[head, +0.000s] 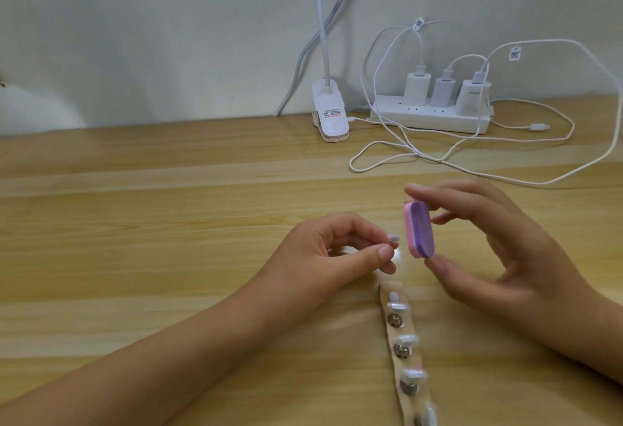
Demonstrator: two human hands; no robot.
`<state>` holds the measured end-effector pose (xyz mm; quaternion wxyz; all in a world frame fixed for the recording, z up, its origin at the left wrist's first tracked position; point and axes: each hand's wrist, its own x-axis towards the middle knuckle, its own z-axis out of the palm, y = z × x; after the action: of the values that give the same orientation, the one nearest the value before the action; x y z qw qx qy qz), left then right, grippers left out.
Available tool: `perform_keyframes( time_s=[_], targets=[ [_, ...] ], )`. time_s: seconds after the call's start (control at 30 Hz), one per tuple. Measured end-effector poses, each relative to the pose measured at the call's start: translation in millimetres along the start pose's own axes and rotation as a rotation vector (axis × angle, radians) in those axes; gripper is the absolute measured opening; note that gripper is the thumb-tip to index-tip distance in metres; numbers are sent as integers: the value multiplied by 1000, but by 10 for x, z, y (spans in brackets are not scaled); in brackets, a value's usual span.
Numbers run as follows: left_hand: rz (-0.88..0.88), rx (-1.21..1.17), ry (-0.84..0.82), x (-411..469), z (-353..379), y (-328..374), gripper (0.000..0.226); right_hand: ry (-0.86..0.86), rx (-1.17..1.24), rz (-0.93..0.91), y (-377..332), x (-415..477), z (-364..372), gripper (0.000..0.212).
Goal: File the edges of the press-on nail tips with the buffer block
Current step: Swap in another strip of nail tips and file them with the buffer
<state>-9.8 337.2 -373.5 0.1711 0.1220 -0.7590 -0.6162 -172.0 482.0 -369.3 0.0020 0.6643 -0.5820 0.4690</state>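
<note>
The left forearm (151, 351) and right forearm (580, 334) are bare along their visible length. The left hand (323, 257) and right hand (499, 257) are bare, the left thumbnail (384, 252) short and plain

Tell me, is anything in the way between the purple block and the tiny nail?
No, nothing visible. The right hand holds the buffer block just right of the nail tip pinched by the left hand, with only air between them.

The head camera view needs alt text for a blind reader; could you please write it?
A person's left hand pinches a white nail tip beside a pink and purple buffer block held upright in the right hand. A strip of more nail tips lies on the wooden table below; a power strip sits by the wall.
</note>
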Motion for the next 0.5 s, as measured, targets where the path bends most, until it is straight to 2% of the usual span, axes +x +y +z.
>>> perform_keyframes(
  time_s=[0.13,0.27,0.37,0.5],
  targets=[
    [-10,10,11,1,-4,-2,11,-49,65,125,-2,-1,9,37],
    [-14,13,13,0,4,-8,5,-42,103,139,-18,-17,4,27],
    [-4,13,7,-3,4,-14,4,-78,208,265,-21,-17,12,24],
    [9,11,-4,-9,2,-8,9,-84,152,240,2,-19,25,22]
  ],
)
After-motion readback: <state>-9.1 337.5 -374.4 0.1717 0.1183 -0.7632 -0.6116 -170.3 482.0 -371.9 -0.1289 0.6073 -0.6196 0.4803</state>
